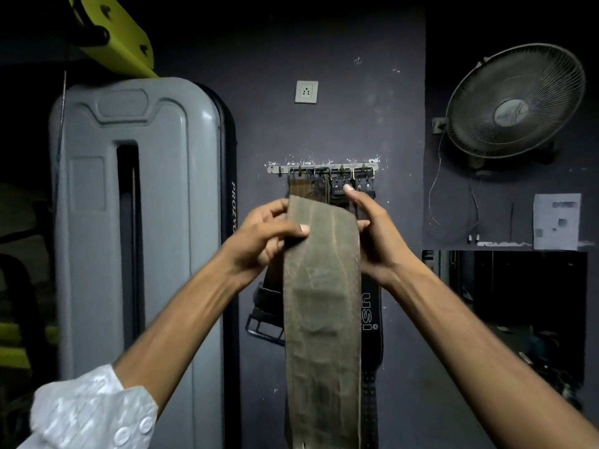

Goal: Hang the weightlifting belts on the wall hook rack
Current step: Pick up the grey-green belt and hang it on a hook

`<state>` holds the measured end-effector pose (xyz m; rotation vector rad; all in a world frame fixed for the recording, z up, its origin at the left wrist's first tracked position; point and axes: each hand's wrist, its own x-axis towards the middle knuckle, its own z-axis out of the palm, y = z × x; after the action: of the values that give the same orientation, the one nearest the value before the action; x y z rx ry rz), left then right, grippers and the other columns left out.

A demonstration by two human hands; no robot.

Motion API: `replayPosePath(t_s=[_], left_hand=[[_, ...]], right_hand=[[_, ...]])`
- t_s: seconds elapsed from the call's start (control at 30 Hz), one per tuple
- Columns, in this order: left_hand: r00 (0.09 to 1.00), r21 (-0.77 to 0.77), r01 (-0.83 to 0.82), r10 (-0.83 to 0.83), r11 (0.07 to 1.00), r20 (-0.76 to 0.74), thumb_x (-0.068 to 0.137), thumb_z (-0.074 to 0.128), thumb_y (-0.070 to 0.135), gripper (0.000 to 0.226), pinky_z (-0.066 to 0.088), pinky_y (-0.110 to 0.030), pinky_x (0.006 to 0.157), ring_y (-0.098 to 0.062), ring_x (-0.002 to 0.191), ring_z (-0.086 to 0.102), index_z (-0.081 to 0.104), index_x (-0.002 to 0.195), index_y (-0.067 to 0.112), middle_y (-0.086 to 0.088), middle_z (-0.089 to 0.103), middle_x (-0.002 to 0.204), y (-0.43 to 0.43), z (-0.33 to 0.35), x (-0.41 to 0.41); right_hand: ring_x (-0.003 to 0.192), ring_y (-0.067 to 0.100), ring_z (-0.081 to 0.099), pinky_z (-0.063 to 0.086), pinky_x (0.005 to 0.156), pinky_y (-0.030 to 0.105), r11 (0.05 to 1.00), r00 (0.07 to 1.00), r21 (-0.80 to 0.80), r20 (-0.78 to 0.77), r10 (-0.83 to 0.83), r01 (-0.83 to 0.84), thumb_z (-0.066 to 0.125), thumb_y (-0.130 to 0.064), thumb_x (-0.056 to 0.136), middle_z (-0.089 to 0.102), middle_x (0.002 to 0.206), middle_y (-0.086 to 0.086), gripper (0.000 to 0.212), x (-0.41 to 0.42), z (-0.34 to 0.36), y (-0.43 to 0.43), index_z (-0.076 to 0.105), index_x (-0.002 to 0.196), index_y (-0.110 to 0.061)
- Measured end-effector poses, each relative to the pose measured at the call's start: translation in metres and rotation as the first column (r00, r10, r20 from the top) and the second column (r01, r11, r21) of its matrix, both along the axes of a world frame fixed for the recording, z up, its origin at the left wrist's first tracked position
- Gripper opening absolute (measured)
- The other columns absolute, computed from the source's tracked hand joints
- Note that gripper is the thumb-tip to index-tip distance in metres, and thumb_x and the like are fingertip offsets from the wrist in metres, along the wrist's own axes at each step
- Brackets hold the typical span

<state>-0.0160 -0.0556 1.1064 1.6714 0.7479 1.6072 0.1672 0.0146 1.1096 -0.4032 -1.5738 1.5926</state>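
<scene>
Head camera view of a gym wall: a person holds a worn olive-brown weightlifting belt [321, 303] up just below the wall hook rack [322, 168], the strap hanging long and straight from the hands to the bottom of the frame. The left hand [262, 236] is closed on the belt's upper left edge, thumb pressed across the front face and fingers curled behind. The right hand [372, 234] meets the upper right edge with its palm, but the forefinger points up toward the rack, and whether the hidden fingers clamp the strap cannot be told. The belt's top end sits between the two hands, below the rack and in front of the belts already hung [334, 186] there by their metal buckles. By its look the strap is thick, stiff leather with some weight: it holds a broad, flat face, bends only in a slow curve at the top, and its rough, cracked surface should not slip in the grip. The sound place to hold it is near the top end, by both edges, as now; no buckle shows on the held belt. A bare hook appears at the rack's left end, beside a grey machine shroud [139, 222].
</scene>
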Motion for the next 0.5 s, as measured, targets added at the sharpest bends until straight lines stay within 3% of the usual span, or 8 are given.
replayPosePath(t_s=[0.1, 0.13, 0.2, 0.23, 0.27, 0.33, 0.43, 0.5], left_hand=[[0.998, -0.058, -0.021, 0.017, 0.998, -0.067, 0.075, 0.067, 0.010, 0.048, 0.052, -0.021, 0.061, -0.012, 0.076, 0.066, 0.060, 0.122, 0.005, -0.006, 0.070, 0.095, 0.000, -0.012, -0.006], [0.998, -0.117, -0.030, 0.023, 0.993, -0.064, 0.080, 0.066, 0.020, 0.041, 0.047, -0.018, 0.052, -0.009, 0.067, 0.062, 0.062, 0.120, 0.009, -0.002, 0.070, 0.087, -0.003, -0.013, -0.010], [0.998, -0.242, -0.062, 0.064, 0.968, -0.002, 0.087, 0.064, 0.044, 0.042, 0.043, -0.018, 0.047, -0.010, 0.059, 0.055, 0.066, 0.113, 0.012, 0.001, 0.065, 0.078, -0.004, -0.013, -0.021], [0.995, -0.290, -0.069, 0.087, 0.954, 0.051, 0.086, 0.063, 0.052, 0.050, 0.047, -0.020, 0.053, -0.012, 0.063, 0.056, 0.067, 0.111, 0.009, -0.002, 0.063, 0.080, -0.003, -0.011, -0.026], [0.989, -0.325, -0.059, 0.099, 0.944, 0.109, 0.084, 0.065, 0.056, 0.059, 0.055, -0.024, 0.067, -0.018, 0.074, 0.060, 0.069, 0.113, 0.005, -0.007, 0.063, 0.088, -0.001, -0.009, -0.030], [0.976, -0.361, -0.046, 0.120, 0.932, 0.184, 0.084, 0.066, 0.051, 0.063, 0.051, -0.040, 0.098, -0.028, 0.099, 0.062, 0.067, 0.121, 0.001, -0.017, 0.066, 0.106, 0.001, -0.005, -0.028], [0.977, -0.284, -0.106, 0.153, 0.953, 0.149, 0.089, 0.063, 0.030, 0.032, 0.053, -0.039, 0.091, -0.027, 0.090, 0.065, 0.071, 0.108, 0.006, -0.014, 0.069, 0.098, 0.008, 0.003, -0.017], [0.986, -0.145, -0.149, 0.158, 0.978, 0.053, 0.083, 0.067, 0.019, 0.024, 0.051, -0.040, 0.093, -0.024, 0.090, 0.066, 0.072, 0.104, 0.009, -0.011, 0.071, 0.097, 0.012, 0.006, -0.011]], right_hand=[[0.076, 0.027, 0.066, 0.054, 0.077, 0.034, 0.995, 0.998, -0.094, -0.064, 0.026, -0.032, 0.058, -0.034, 0.093, 0.069, 0.087, 0.013, 0.029, -0.017, 0.002, 0.001, 0.068, 0.105, -0.010], [0.075, 0.026, 0.066, 0.054, 0.076, 0.034, 0.996, 0.996, -0.076, -0.076, 0.039, -0.045, 0.056, -0.026, 0.094, 0.070, 0.086, 0.012, 0.022, -0.023, 0.001, 0.001, 0.068, 0.103, -0.010], [0.079, 0.026, 0.067, 0.054, 0.081, 0.037, 0.997, 0.991, 0.074, -0.126, 0.037, -0.027, 0.058, -0.016, 0.091, 0.073, 0.089, 0.011, 0.018, -0.034, -0.006, 0.004, 0.073, 0.098, -0.009], [0.083, 0.025, 0.068, 0.053, 0.085, 0.039, 0.985, 0.988, 0.171, -0.152, 0.032, -0.005, 0.060, -0.014, 0.089, 0.074, 0.091, 0.011, 0.018, -0.038, -0.010, 0.006, 0.074, 0.099, -0.009], [0.086, 0.023, 0.068, 0.053, 0.087, 0.040, 0.966, 0.985, 0.256, -0.168, 0.032, 0.012, 0.062, -0.011, 0.088, 0.075, 0.093, 0.009, 0.018, -0.040, -0.015, 0.006, 0.074, 0.100, -0.008], [0.094, 0.021, 0.069, 0.054, 0.092, 0.040, 0.919, 0.982, 0.394, -0.181, 0.045, 0.031, 0.064, -0.008, 0.086, 0.076, 0.099, 0.008, 0.022, -0.041, -0.026, 0.009, 0.073, 0.106, -0.008], [0.097, 0.022, 0.070, 0.056, 0.086, 0.039, 0.878, 0.993, 0.478, -0.108, 0.042, 0.015, 0.069, -0.014, 0.081, 0.075, 0.104, 0.008, 0.034, -0.030, -0.040, 0.016, 0.071, 0.114, -0.008], [0.078, 0.020, 0.066, 0.050, 0.068, 0.033, 0.928, 0.998, 0.372, -0.039, 0.045, -0.028, 0.075, -0.035, 0.076, 0.073, 0.091, 0.008, 0.039, -0.018, -0.038, 0.017, 0.072, 0.106, -0.010]])
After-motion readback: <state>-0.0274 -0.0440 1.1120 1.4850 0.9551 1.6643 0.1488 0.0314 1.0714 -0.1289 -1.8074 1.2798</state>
